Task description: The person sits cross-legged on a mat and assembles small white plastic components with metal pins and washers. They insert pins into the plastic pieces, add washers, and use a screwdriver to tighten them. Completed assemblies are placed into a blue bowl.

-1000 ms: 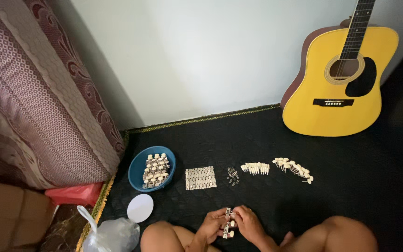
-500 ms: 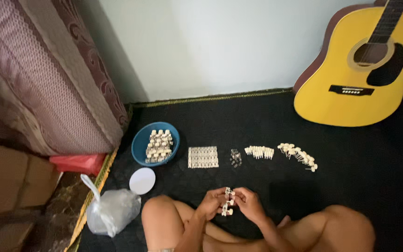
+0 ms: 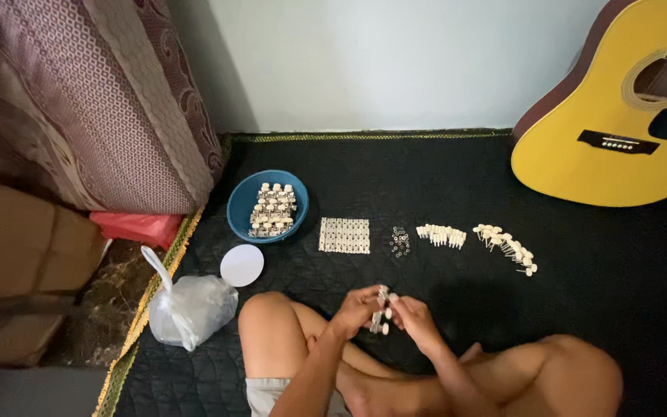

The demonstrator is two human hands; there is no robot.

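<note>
- Left hand [image 3: 359,306] and right hand [image 3: 414,318] both grip a small guitar tuner set [image 3: 382,309] between them.
- Blue bowl [image 3: 267,207] of tuners sits far left; yellow guitar [image 3: 619,131] far right.

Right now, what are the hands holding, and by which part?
Both the left hand and right hand pinch a small metal part with cream knobs between their fingertips; the exact grip points are too small to tell.

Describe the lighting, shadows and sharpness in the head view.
Head view: soft, even light on the pale wall; the black mat swallows detail; a faint shadow lies right of the hands; the small assembly held by left hand and right hand is too small to resolve.
</note>
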